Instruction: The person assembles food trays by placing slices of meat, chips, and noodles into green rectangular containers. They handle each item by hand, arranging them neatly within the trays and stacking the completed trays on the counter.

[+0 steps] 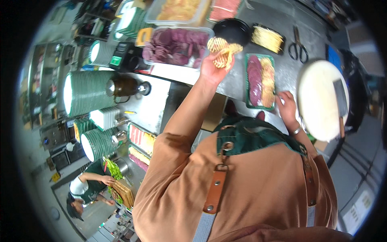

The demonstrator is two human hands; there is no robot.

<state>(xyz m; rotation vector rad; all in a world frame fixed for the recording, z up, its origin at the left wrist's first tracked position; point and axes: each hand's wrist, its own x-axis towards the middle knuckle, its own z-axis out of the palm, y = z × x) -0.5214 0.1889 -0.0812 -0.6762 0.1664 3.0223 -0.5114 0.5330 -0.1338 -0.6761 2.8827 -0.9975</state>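
Note:
Several yellow waffle-cut slices, probably potato, are gripped in the fingers of my left hand, raised beside the black bowl. In front of me lies a green-rimmed tray with two rows of overlapping slices. Its left row is purple slices; its right row is yellow ridged slices. My right hand is at the tray's near right corner, fingers loosely bent and apart, fingertips close to the rim. Whether they touch it I cannot tell.
A clear tub of purple slices stands left of the bowl. Yellow shreds in a black tray, scissors and a round white board with a cleaver lie to the right. A co-worker stands at lower left.

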